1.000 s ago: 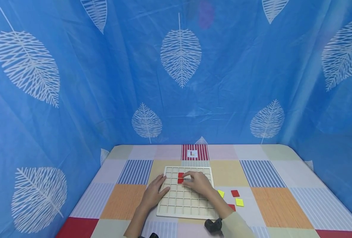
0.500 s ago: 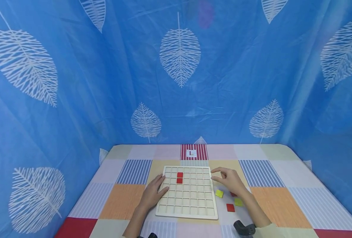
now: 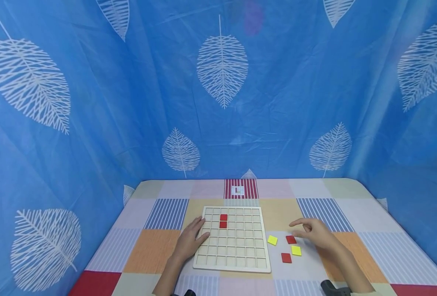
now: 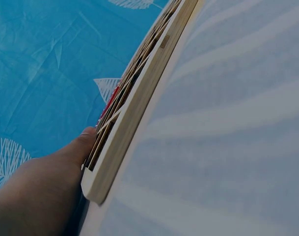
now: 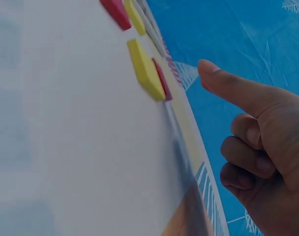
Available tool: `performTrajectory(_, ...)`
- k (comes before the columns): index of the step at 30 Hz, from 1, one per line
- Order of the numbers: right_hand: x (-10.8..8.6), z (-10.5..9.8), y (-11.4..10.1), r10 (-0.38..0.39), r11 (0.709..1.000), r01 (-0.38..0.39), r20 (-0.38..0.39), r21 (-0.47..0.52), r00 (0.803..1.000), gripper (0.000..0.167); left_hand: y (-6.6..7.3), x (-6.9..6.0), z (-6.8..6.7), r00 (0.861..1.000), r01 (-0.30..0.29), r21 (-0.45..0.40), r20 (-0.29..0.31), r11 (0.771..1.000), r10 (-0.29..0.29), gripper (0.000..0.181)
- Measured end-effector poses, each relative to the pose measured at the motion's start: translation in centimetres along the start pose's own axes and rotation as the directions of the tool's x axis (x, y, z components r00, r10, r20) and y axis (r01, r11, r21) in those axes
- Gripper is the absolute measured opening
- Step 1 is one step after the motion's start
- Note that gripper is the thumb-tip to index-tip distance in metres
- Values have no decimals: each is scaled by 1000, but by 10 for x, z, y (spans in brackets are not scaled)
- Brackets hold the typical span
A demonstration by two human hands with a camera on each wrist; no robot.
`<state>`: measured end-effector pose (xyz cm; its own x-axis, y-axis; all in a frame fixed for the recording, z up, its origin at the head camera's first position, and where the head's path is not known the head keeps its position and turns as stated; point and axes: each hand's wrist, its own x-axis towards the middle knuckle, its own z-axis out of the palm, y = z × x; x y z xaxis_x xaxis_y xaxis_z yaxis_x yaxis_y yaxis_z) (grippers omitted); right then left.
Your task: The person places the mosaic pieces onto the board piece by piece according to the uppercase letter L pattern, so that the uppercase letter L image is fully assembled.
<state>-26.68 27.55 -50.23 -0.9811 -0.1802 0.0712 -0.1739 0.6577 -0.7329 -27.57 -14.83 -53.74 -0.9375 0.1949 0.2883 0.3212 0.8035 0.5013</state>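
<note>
Status, R hand [image 3: 316,234], lower right of head view: nothing held; thumb + index spread apart, other fingers curled in. Thumb tip close by upper red tile [image 3: 290,239] in head view; R wrist view shows no contact w/ any tile.

Around it, lower right of ctr, loose on patchwork-covered bench [image 3: 336,190]: left yellow tile [image 3: 272,240], right yellow tile [image 3: 296,250], lower red tile [image 3: 286,258]. All 4 apart from each other.

L hand [image 3: 189,241], lower ctr: flat-ish along L edge of grid board [image 3: 231,250], thumb over rim, prob. steadying it.

Done: 2 tiles in board, 3rd col. from L: far seated red tile [image 3: 224,217], near seated red tile [image 3: 223,224], adjacent cells.

Left, by my est.: the 4 loose ones, so approx. 1/3 through. Small printed card [image 3: 237,190], ctr of frame at bench's far edge, may be the ref. pattern; detail too small to read.
</note>
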Motion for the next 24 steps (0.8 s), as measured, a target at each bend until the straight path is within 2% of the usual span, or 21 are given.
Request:
performTrajectory(5, -7, -1, 7, -10, 1000, 9, 93, 8, 996, 33, 0, 0, 0, 1000, -6, 4, 5, 1000, 6, 58)
performTrajectory(10, -8, 2, 8, 11, 1000, -11, 100, -1, 995, 34, -1, 0, 1, 1000, -9, -2, -1, 1000, 9, 58)
performTrajectory(20, -7, 5, 11, 16, 998, -13, 51, -54, 999, 35, -1, 1, 1, 1000, -1, 5, 7, 1000, 1, 58)
performTrajectory(24, -3, 10, 5, 33, 994, -35, -20, -103, 999, 32, -1, 0, 1, 1000, -6, -2, -2, 1000, 6, 58)
